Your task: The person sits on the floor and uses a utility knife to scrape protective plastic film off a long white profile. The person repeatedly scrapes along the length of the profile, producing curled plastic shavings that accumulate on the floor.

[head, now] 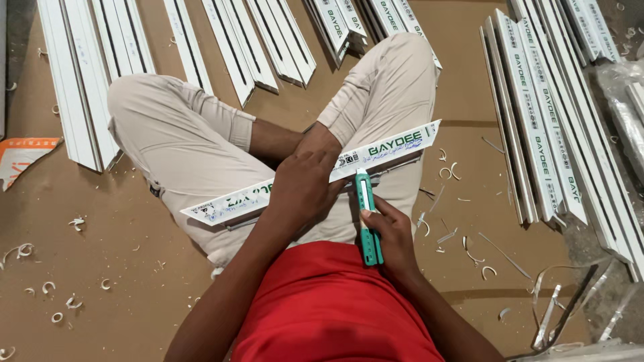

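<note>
left hand [302, 188] clamps white plastic profile strip [389, 149] across lap | right hand [392, 234] grips teal utility knife [367, 218] at strip edge | shavings [463, 234] on floor, trimming looks partway

White profile strips [543, 114] lie stacked all over the brown cardboard floor [134, 268]; curly plastic shavings [54, 295] scattered everywhere. An orange scrap [20, 157] sits far left.
</note>
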